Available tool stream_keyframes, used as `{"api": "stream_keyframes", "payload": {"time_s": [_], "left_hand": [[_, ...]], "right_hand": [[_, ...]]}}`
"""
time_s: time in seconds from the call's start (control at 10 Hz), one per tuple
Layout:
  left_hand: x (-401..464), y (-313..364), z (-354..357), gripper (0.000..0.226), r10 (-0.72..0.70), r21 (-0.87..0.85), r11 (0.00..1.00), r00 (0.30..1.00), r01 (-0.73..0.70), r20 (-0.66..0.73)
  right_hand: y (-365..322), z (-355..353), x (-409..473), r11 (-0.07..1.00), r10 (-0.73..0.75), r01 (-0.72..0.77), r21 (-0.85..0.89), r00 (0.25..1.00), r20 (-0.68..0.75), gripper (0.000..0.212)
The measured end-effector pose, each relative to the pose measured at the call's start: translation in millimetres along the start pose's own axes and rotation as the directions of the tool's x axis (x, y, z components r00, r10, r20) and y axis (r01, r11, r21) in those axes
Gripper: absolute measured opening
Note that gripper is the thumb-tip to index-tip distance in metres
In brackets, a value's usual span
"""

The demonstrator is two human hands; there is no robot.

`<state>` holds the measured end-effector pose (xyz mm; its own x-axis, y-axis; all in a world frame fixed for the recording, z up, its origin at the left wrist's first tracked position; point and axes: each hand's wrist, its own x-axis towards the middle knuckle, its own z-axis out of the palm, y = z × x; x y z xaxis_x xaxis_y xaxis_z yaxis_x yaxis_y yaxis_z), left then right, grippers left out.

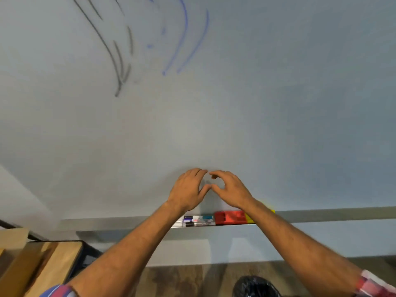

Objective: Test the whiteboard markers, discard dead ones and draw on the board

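1. Whiteboard (235,114): fills most of the view; black strokes (120,61) and blue strokes (184,39) sit high on it, well above the hands.
2. Tray (321,215): the ledge along the whiteboard's lower edge. The markers (196,220) lie in it directly below the hands; a red block (230,217), seemingly an eraser, lies just beside them, with a yellow piece (249,218) partly hidden by the right forearm.
3. Left hand (187,189) and right hand (230,189): raised side by side just above the tray, close to the whiteboard, fingers curled inward, fingertips and thumbs almost meeting. Whether a small thing such as a marker or cap is pinched between them cannot be told; the picture is blurred there.
4. Judged step: uncapping or capping a marker near the whiteboard. To do it well, pull the cap straight along the barrel, keep the tip off the fingers, then try a short stroke on a bare patch of whiteboard.
5. Black bag (255,286): on the floor below the tray, a probable place for dead markers.
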<state>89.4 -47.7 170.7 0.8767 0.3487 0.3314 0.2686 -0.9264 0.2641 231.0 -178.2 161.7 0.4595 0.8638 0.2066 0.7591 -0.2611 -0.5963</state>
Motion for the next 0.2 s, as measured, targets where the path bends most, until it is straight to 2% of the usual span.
{"api": "stream_keyframes", "payload": {"time_s": [0.2], "left_hand": [[-13, -22, -90, 0.058, 0.058, 0.056, 0.997, 0.986, -0.05, -0.158]], "right_hand": [[-89, -21, 13, 0.997, -0.081, 0.08, -0.011, 0.979, -0.185, 0.045]]}}
